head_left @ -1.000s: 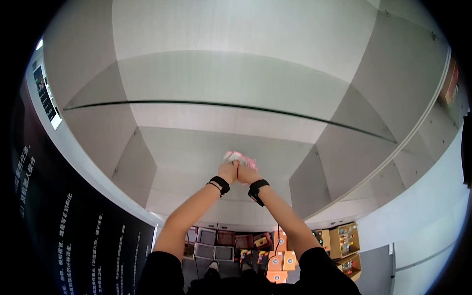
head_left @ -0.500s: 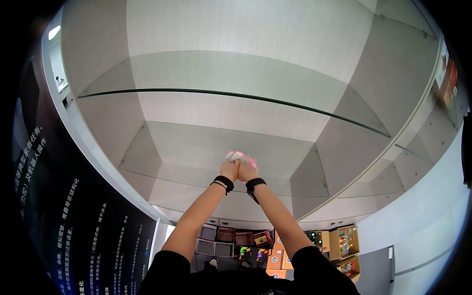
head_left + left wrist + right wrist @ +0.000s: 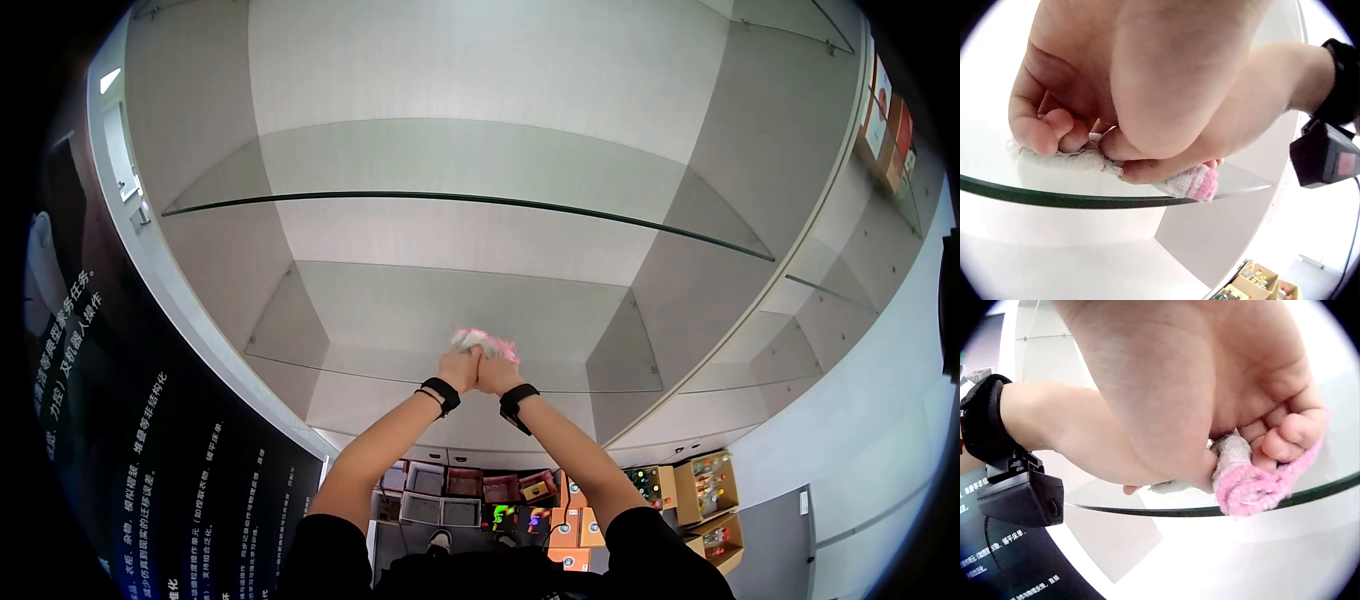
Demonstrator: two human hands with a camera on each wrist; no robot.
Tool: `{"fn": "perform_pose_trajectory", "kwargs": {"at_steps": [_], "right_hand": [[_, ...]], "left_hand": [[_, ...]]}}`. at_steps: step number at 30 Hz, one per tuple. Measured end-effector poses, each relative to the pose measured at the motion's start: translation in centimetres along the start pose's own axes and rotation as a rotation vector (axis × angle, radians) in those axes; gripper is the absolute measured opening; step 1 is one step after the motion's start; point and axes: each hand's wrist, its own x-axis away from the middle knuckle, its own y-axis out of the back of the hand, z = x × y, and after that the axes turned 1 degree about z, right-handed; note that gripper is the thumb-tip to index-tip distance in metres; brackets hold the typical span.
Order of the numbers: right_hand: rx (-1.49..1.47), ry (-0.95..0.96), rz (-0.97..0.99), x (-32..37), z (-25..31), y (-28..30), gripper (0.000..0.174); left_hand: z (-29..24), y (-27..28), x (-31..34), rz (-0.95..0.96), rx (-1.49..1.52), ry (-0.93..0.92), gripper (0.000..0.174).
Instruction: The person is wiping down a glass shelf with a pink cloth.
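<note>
A pink and white cloth, bunched up and fuzzy, lies on the lower glass shelf close to its front edge. My left hand curls its fingers over the white part of the cloth in the left wrist view. Right beside it, my right hand grips the other part, where a rolled pink end sticks out at the glass edge in the right wrist view. The two hands meet at the thumbs, with both arms stretched forward. Black bands with small cameras sit on the wrists.
Above the hands runs the dark green edge of an upper glass shelf. Pale cabinet side walls flank the shelves. On the floor below are grey and red bins, orange boxes and cartons of bottles. A black text panel stands left.
Both hands, still together on the cloth, have come slightly nearer the lower shelf's front edge. The head view has shifted a little, so more of the shelves at the right shows.
</note>
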Motion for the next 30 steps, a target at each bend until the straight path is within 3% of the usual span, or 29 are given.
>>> {"fn": "perform_pose_trajectory", "kwargs": {"at_steps": [4,7,10,13,16,24,30], "right_hand": [[-0.058,-0.058,0.056,0.2,0.4,0.2,0.047],[-0.093,-0.073,0.0,0.2,0.3,-0.3,0.048],[0.007,0.032,-0.101,0.4,0.2,-0.8,0.056],[-0.032,-0.022,-0.03,0.6,0.4,-0.5,0.055],[-0.077,-0.061,0.0,1.0,0.7,-0.1,0.054],[-0.093,-0.084,-0.01,1.1,0.6,-1.2,0.055],[-0.042,-0.013,-0.106,2.0,0.7,-0.4,0.06]], "left_hand": [[0.3,-1.4,-0.4,-0.045,0.025,-0.023,0.036],[0.2,-1.9,-0.1,-0.192,-0.01,-0.018,0.033],[0.1,-1.7,0.4,-0.177,-0.059,-0.007,0.031],[0.0,-1.4,0.5,-0.06,-0.058,0.013,0.036],[0.3,-1.9,0.5,-0.176,-0.064,-0.067,0.036],[-0.4,-1.0,1.3,-0.015,-0.061,-0.012,0.039],[0.4,-2.7,0.3,-0.097,-0.055,-0.052,0.041]]}}
